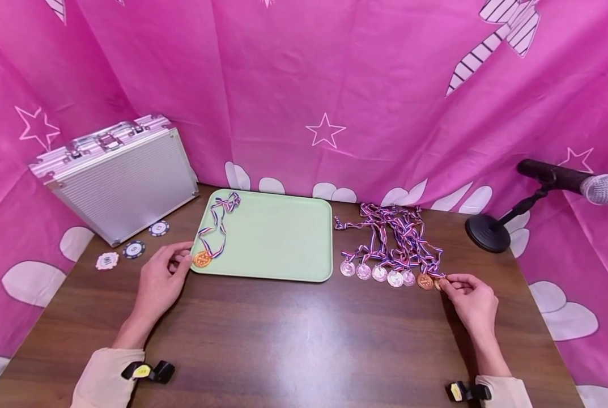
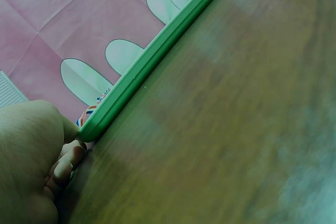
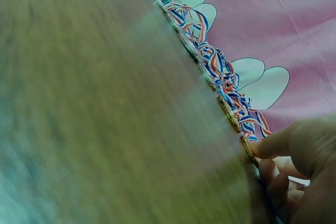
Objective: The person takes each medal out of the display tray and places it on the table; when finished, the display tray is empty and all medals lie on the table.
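Note:
My left hand (image 1: 165,275) is at the near left corner of the light green tray (image 1: 278,238), its thumb and fingers gripping the rim. On the tray, close to that thumb, lies a gold medal (image 1: 202,259) with its striped ribbon (image 1: 217,226) stretched toward the back. Over on the right, my right hand (image 1: 469,297) pinches the edge of another gold medal (image 1: 438,283) at the end of a row. Next to it is one more gold-coloured medal (image 1: 425,281), then several silver medals (image 1: 379,273). Their red, white and blue ribbons (image 1: 395,226) are heaped behind them.
A silver case (image 1: 125,181) stands at the back left, with three poker chips (image 1: 134,249) in front of it. At the right a microphone (image 1: 602,188) sits on a black stand (image 1: 487,232). A pink curtain (image 1: 283,85) hangs behind the wooden table (image 1: 293,340).

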`<act>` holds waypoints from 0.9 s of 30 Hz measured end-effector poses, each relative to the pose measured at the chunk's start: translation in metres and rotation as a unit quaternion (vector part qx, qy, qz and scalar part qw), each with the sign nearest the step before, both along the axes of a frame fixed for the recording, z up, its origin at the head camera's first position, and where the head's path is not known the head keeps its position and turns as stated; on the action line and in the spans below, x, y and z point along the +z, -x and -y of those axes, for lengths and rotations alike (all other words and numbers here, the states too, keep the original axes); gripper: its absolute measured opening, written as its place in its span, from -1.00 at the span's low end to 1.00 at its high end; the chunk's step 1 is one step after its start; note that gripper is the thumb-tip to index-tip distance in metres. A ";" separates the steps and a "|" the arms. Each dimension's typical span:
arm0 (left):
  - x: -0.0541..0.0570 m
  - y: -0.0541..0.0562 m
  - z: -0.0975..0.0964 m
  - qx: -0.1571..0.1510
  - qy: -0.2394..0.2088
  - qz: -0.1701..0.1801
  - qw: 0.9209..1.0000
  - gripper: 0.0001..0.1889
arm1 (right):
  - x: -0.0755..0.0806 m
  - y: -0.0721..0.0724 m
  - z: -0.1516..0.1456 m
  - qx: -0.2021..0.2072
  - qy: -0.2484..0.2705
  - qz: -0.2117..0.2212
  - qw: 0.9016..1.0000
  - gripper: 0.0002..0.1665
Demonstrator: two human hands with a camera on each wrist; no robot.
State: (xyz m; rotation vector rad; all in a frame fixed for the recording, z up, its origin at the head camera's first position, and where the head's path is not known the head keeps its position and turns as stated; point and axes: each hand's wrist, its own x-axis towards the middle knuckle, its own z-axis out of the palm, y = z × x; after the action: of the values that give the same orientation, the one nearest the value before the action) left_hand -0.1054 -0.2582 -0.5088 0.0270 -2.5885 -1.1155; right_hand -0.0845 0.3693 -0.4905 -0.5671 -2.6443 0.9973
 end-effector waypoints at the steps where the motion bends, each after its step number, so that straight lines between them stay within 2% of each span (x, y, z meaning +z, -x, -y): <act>1: 0.000 0.000 0.000 0.000 0.000 0.000 1.000 -0.69 | 0.000 0.000 0.001 0.000 0.001 -0.004 1.000 -0.68; 9: 0.000 0.000 0.000 0.000 0.000 -0.001 1.000 -0.70 | 0.001 0.001 0.001 -0.029 0.040 0.006 0.999 -0.62; 13: 0.000 0.000 0.000 -0.001 -0.001 -0.006 1.000 -0.70 | 0.002 0.000 0.004 -0.040 0.044 -0.005 0.998 -0.66; 22: 0.000 0.000 -0.002 -0.003 -0.005 -0.017 1.000 -0.71 | 0.013 0.000 0.021 -0.030 0.023 -0.109 0.993 -0.78; 27: 0.000 0.000 -0.002 0.000 -0.006 -0.015 1.000 -0.71 | 0.017 0.000 0.031 -0.024 0.037 -0.147 0.988 -0.82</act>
State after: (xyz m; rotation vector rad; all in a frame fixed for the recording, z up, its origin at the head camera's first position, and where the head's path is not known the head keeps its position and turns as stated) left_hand -0.1057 -0.2565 -0.5084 0.0126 -2.5566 -1.1227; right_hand -0.0849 0.3385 -0.4735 -0.4572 -2.3345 1.0768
